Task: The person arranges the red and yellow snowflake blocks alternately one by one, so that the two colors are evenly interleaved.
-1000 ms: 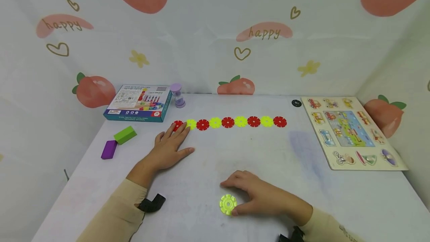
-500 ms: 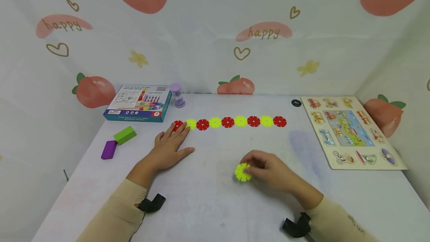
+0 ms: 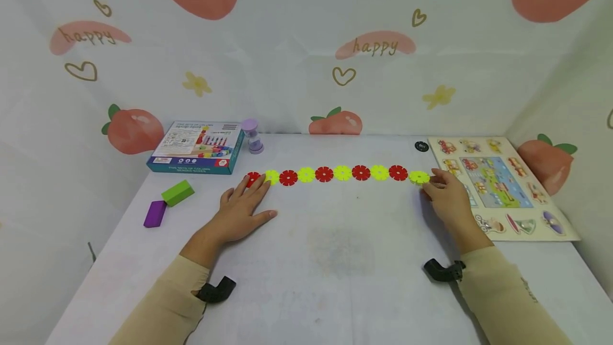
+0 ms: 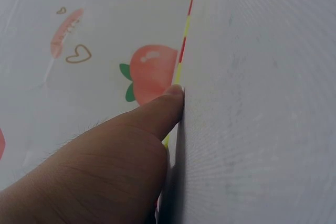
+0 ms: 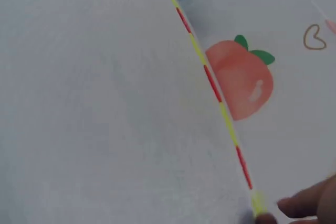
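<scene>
A row of flat notched discs, red and yellow by turns, runs across the white table. My right hand [image 3: 447, 196] pinches a yellow notched disc [image 3: 419, 177] by its right edge, just right of the last red disc [image 3: 398, 173]; it looks slightly tilted. In the right wrist view that yellow disc [image 5: 257, 203] shows at the fingertips. My left hand [image 3: 241, 217] lies spread on the table, fingertips over the red disc [image 3: 252, 179] at the left end and touching the yellow disc [image 3: 272, 177] beside it. From the left wrist, its thumb [image 4: 168, 106] shows straight.
A teal box [image 3: 196, 148] and a purple sand timer [image 3: 253, 136] stand at the back left. Green [image 3: 178, 192] and purple [image 3: 155, 213] blocks lie nearer. A black round piece [image 3: 421, 146] and a picture puzzle board [image 3: 503, 190] are at the right, the board partly behind my right hand.
My right hand has picked the yellow disc up from the near middle of the table and carried it forward and right to the row's right end. The left hand has stayed put.
</scene>
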A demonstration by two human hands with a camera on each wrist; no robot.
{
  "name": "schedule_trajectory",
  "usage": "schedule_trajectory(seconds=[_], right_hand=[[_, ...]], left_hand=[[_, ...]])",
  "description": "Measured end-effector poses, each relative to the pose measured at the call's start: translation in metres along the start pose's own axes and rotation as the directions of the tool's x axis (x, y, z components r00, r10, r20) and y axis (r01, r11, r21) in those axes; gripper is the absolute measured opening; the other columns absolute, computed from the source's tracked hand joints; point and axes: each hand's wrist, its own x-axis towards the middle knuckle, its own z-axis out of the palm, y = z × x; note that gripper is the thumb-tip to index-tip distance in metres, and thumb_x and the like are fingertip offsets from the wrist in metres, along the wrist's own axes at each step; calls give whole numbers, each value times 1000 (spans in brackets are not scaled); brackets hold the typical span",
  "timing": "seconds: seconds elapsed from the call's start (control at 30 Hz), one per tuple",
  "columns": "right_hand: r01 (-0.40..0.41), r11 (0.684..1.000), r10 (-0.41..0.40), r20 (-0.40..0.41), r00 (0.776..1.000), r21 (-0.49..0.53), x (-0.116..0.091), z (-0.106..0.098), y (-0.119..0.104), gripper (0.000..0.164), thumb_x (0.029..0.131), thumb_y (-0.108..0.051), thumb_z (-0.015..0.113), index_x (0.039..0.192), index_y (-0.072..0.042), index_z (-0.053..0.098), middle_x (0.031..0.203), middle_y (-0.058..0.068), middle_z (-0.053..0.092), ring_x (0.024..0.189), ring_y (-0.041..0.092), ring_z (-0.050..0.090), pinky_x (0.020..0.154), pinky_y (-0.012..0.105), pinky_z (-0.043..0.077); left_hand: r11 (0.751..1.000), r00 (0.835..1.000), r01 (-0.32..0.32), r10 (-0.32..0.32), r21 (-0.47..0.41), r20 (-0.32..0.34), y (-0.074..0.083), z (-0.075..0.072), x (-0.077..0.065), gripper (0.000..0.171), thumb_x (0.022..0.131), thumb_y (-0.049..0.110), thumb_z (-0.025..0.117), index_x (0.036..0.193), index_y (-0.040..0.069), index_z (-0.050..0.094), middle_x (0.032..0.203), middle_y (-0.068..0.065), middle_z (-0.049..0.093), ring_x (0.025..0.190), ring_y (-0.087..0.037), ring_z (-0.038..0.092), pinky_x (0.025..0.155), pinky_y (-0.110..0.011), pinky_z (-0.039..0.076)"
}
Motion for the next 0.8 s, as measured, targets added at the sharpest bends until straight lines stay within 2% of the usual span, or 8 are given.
schedule_trajectory(seconds=[0.07, 0.1, 0.17, 0.27, 0.33, 0.4, 0.53, 0.8], right_hand=[[81, 992, -81, 4, 997, -99, -1, 1, 1, 56, 98, -24, 53, 146, -1, 35, 137, 22, 40, 111, 35, 53, 87, 41, 49], [127, 977, -125, 19, 992, -169, -2, 3, 1, 58, 98, -25, 54, 145, 1, 35, 140, 24, 37, 117, 38, 49, 92, 47, 45], [213, 922, -203, 65, 977, -322, -4, 6, 2, 63, 96, -31, 57, 143, 5, 36, 143, 27, 33, 125, 43, 39, 99, 57, 34], [294, 833, -253, 150, 956, -469, -7, 11, 4, 72, 94, -41, 58, 142, 8, 36, 146, 28, 30, 133, 48, 23, 104, 62, 20], [302, 804, -247, 175, 953, -513, -9, 13, 4, 77, 93, -47, 56, 142, 8, 36, 147, 28, 28, 133, 49, 21, 104, 64, 18], [295, 792, -239, 173, 955, -534, -10, 14, 5, 79, 93, -51, 54, 143, 6, 35, 149, 27, 25, 133, 49, 18, 102, 67, 16], [287, 790, -235, 164, 958, -541, -11, 15, 6, 79, 92, -54, 52, 146, 1, 35, 151, 26, 21, 133, 50, 14, 99, 71, 14], [281, 788, -224, 171, 959, -548, -12, 20, 9, 80, 92, -58, 51, 147, -2, 34, 152, 25, 18, 134, 49, 12, 97, 73, 13]], left_hand=[[1000, 1000, -1, 1, 2, -5, -1, 0, 0, 87, 84, 74, 42, 154, 29, 16, 160, 6, 4, 143, -29, -9, 105, -64, 2], [1000, 1000, -1, 1, 2, -6, -1, 1, 1, 87, 84, 75, 42, 154, 30, 16, 160, 7, 4, 143, -29, -9, 105, -64, 2], [1000, 1000, -4, 4, -1, -9, -1, 2, 1, 87, 84, 74, 42, 154, 30, 16, 160, 7, 4, 143, -28, -9, 105, -64, 1], [1000, 1000, -7, 7, -2, -13, -1, 3, 2, 87, 84, 74, 42, 154, 30, 16, 160, 6, 4, 143, -28, -9, 105, -64, 2], [1000, 1000, -10, 10, -3, -14, 0, 3, 3, 87, 84, 74, 43, 154, 29, 16, 160, 6, 5, 143, -29, -8, 105, -64, 2], [1000, 1000, -11, 11, -2, -12, 1, 3, 3, 88, 84, 74, 43, 154, 29, 17, 160, 5, 6, 143, -29, -7, 105, -64, 3], [1000, 1000, -12, 12, -1, -9, 2, 2, 2, 87, 84, 73, 44, 154, 28, 17, 160, 5, 7, 143, -30, -7, 105, -64, 3], [1000, 1000, -9, 9, -14, -1, 0, 3, 0, 87, 84, 73, 43, 154, 28, 18, 160, 5, 7, 143, -30, -7, 105, -64, 2]])
